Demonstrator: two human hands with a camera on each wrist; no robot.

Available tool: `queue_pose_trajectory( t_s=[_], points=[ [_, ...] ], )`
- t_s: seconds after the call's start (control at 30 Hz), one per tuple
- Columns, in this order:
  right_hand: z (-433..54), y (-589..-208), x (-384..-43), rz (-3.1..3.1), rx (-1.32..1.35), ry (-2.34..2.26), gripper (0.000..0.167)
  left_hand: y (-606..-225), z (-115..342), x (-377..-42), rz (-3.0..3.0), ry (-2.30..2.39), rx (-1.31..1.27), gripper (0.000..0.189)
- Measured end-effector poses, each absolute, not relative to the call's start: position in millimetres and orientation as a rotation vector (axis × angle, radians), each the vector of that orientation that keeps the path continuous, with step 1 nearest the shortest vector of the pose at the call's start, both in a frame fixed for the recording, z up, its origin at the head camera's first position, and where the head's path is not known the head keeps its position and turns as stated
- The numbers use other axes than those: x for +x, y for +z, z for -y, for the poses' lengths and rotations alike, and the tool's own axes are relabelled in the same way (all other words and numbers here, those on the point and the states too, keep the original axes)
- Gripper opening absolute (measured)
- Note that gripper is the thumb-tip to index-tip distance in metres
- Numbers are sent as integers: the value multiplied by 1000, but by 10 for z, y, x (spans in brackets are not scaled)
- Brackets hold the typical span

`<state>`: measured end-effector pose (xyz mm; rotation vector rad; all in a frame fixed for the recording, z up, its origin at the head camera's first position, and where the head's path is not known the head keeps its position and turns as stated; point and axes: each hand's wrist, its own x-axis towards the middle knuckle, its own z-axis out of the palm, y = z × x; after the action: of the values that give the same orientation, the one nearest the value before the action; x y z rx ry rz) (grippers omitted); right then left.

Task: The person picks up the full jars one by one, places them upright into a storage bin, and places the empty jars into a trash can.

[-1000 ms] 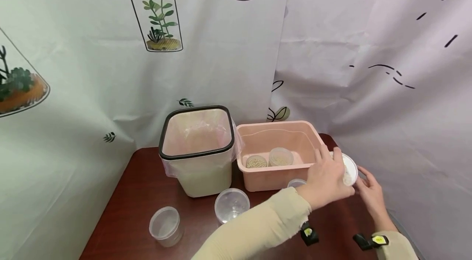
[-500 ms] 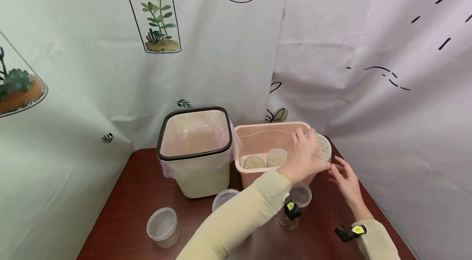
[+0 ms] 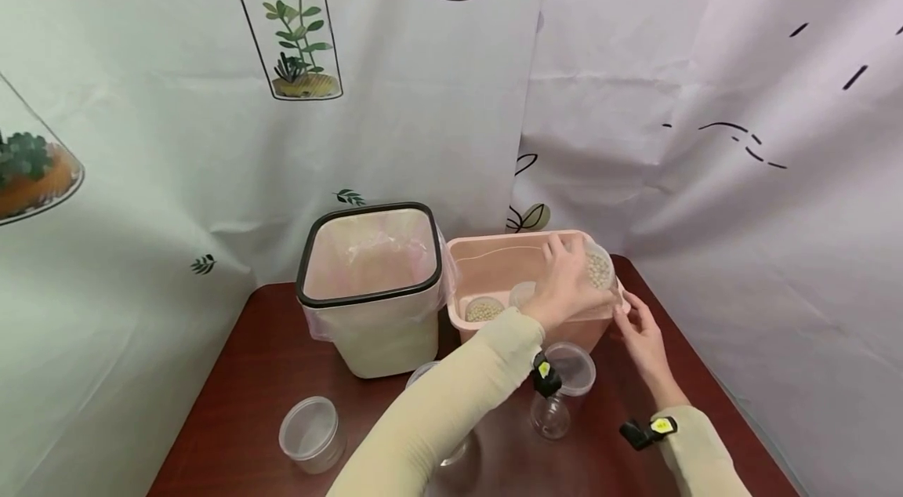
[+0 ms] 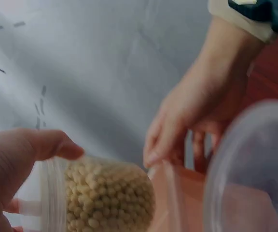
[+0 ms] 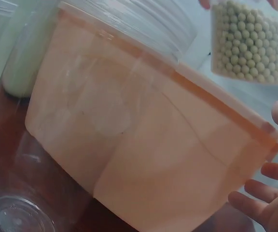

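A clear plastic tub of pale beans [image 3: 599, 270] is in my left hand [image 3: 564, 281], which grips it tilted over the right end of the pink bin [image 3: 469, 260]. In the left wrist view the thumb lies across the tub's top, and the beans [image 4: 107, 198] fill the visible part. My right hand [image 3: 643, 340] is at the bin's right corner, its fingertips at the rim. From the right wrist view, its fingers [image 5: 260, 188] look loosely extended beside the bin's outer wall, with the thumb above the rim. Inside the bin sit a tub of beans [image 3: 484, 310] and another tub [image 3: 522, 294], partly hidden.
A bag-lined cream trash bin [image 3: 388, 340] with a black rim stands left of the pink bin. Empty clear tubs stand in front: one at left [image 3: 310, 434], one at right [image 3: 570, 370], and one mostly behind my left sleeve [image 3: 423, 419]. A patterned curtain [image 3: 423, 128] hangs behind.
My left hand has carried the bean tub leftward from the table's right side to above the pink bin. My right hand has followed leftward and reached the bin's rim corner.
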<state>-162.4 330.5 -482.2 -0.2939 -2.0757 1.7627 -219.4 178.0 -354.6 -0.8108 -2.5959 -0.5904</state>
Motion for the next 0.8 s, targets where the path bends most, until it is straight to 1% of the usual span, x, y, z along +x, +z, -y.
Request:
queue_pose_trajectory(
  t_s=[0.2,0.4,0.5,0.57,0.63,0.67,0.73,0.8],
  points=[
    [-3261,-4888,-1597,2041,-365,1777,54,-3691,-1839,-2326,2644,-759,-818,96],
    [-3238,-4911,-1621,1994,-361,1787,54,-3750,-1860,-2499,2660,-770,-843,89],
    [-3257,-4951,-1619,1942,-302,1787,53,-3791,-1870,-2559,2694,-764,-911,86],
    [-3363,-5121,-1673,1855,-172,1827,51,-3833,-1874,-2588,2717,-790,-961,85],
    [-3388,-5174,-1685,1829,-110,1833,51,-3883,-1876,-2611,2734,-792,-1008,86],
    [-3444,-5264,-1735,1772,-41,1876,52,-3908,-1874,-2622,2738,-792,-1030,86],
    [-3436,-5281,-1752,1765,-14,1876,52,-3954,-1871,-2647,2740,-778,-1072,84],
    [-3353,-5183,-1727,1794,-48,1856,52,-3993,-1865,-2668,2743,-745,-1107,81]
  ],
)
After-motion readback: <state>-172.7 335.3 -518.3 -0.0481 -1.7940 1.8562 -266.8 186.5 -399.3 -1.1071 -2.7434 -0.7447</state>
